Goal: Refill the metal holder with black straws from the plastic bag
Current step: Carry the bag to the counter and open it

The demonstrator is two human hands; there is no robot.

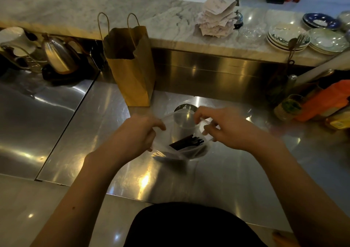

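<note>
A clear plastic bag point(166, 153) hangs over the steel counter point(217, 180), stretched between both hands. A bundle of black straws point(186, 142) lies inside it, ends pointing up toward me. My left hand point(139, 135) grips the bag's left edge with curled fingers. My right hand point(227, 128) pinches the bag's right edge near its mouth. The round metal holder point(184, 117) stands just beyond the bag, seen through the plastic, and it looks hollow inside.
A brown paper bag point(130, 65) with handles stands behind left of the holder. A metal kettle point(58, 54) sits at far left. Stacked plates point(287, 37) and paper slips point(216, 17) rest on the marble ledge. Orange packets point(325, 100) and a jar point(287, 107) crowd the right.
</note>
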